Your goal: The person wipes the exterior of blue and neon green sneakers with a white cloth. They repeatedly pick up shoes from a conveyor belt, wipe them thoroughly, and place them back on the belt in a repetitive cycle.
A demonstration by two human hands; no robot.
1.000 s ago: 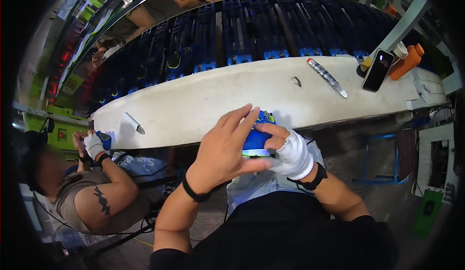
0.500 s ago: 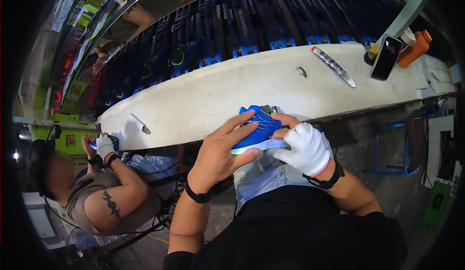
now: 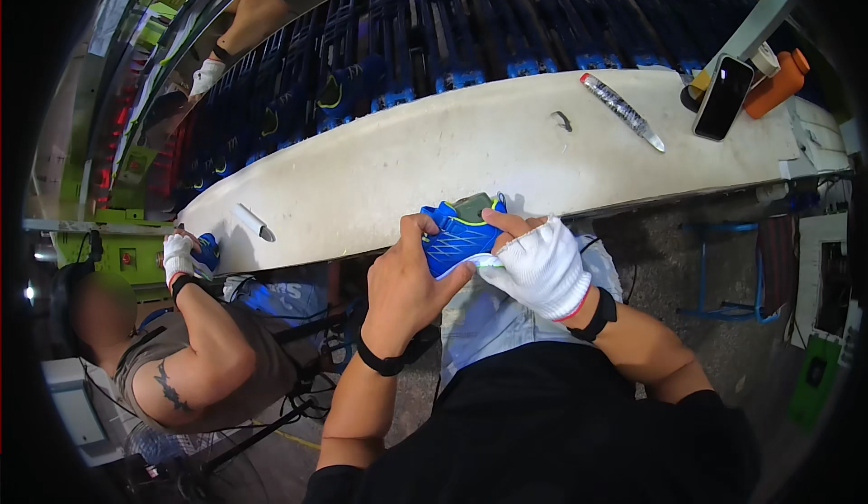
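Note:
A blue shoe (image 3: 459,244) with yellow-green trim and a pale sole edge is held at the near edge of the white worktop. My bare left hand (image 3: 404,271) grips its left side, thumb low and fingers curled over the upper. On the other side my right hand (image 3: 540,264), in a white fingerless-looking glove, pinches the shoe near its sole and collar. A dark grey-green piece (image 3: 472,207) shows in the shoe's opening; I cannot tell whether it is a last or a lining. The lower sole is partly hidden by my fingers.
On the white worktop (image 3: 362,188) lie a red-ended marker-like tool (image 3: 622,113), a small dark curved piece (image 3: 562,122) and a white tube (image 3: 250,221). A phone (image 3: 723,97) and an orange bottle (image 3: 778,84) stand right. Beyond runs a rack conveyor (image 3: 452,34). A co-worker (image 3: 194,350) holds another blue shoe at left.
Both my hands have shifted slightly left with the shoe and turned it, so more of its side and opening shows. The co-worker's arms have moved, and the conveyor racks have shifted.

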